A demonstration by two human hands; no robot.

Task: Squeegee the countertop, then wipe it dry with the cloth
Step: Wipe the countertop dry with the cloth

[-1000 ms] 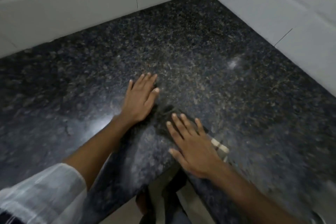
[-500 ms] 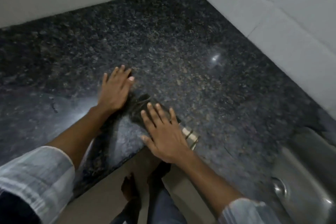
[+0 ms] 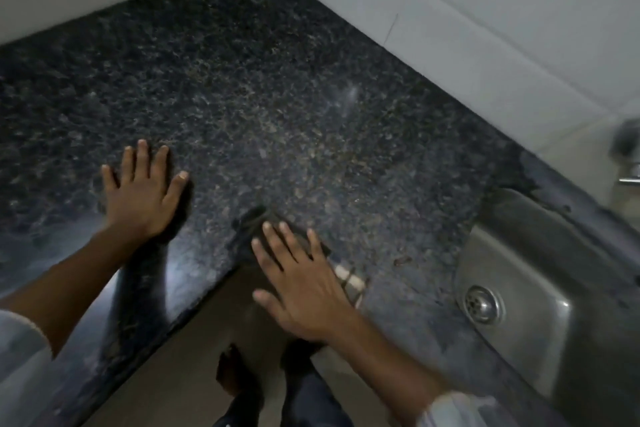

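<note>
While the dark cloth (image 3: pixel 258 224) lies at the front edge of the speckled granite surface (image 3: pixel 311 121), the right hand (image 3: pixel 304 284) presses it with straight, spread fingers. Well apart, the left hand (image 3: pixel 143 192) rests flat, fingers splayed. A steel sink (image 3: pixel 540 288) sits rightward. No writing is legible.

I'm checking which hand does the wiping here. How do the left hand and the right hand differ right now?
The left hand lies flat on the bare countertop; the right hand presses on the dark cloth. The left hand sits further in on the countertop, while the right hand is at its front edge, partly over the floor, nearer the sink. Both have straight, spread fingers, palms down.
</note>
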